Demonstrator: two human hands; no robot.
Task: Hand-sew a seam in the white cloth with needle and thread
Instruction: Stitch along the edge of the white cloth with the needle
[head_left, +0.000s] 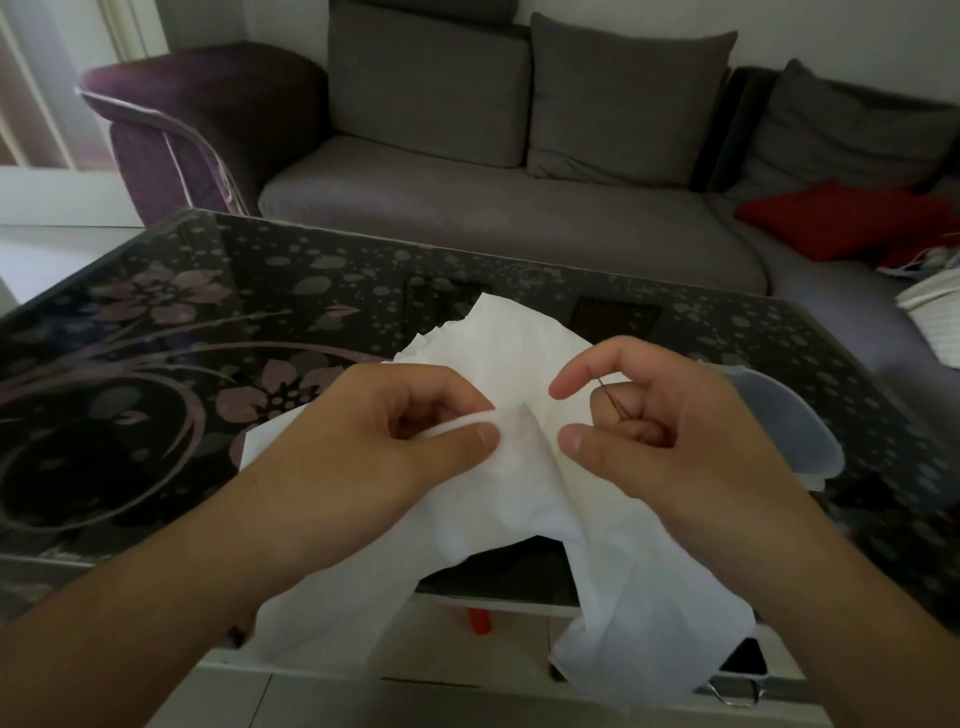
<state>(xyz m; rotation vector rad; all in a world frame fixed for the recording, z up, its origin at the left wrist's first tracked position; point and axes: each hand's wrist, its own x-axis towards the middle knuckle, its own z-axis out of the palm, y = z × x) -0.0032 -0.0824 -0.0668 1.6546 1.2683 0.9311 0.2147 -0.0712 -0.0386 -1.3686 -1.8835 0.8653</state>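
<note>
Over a dark floral glass table (171, 322), the left hand (395, 431) pinches a fold of white cloth (519, 457). The right hand (660, 415) curls around a needle (610, 397), thumb resting on the cloth. Stitching seems underway; next, aim the needle into the fold.

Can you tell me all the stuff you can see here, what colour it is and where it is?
white cloth: one, white, draped over table's near edge
thin needle with dark thread: one, dark, in right hand
glass table with flower pattern: one, black and mauve, in front
grey sofa with cushions: one, grey and purple, behind table
red cushion: one, red, on sofa at right
translucent plastic lid: one, whitish, right of cloth
left hand: pinches cloth
right hand: holds needle
</note>
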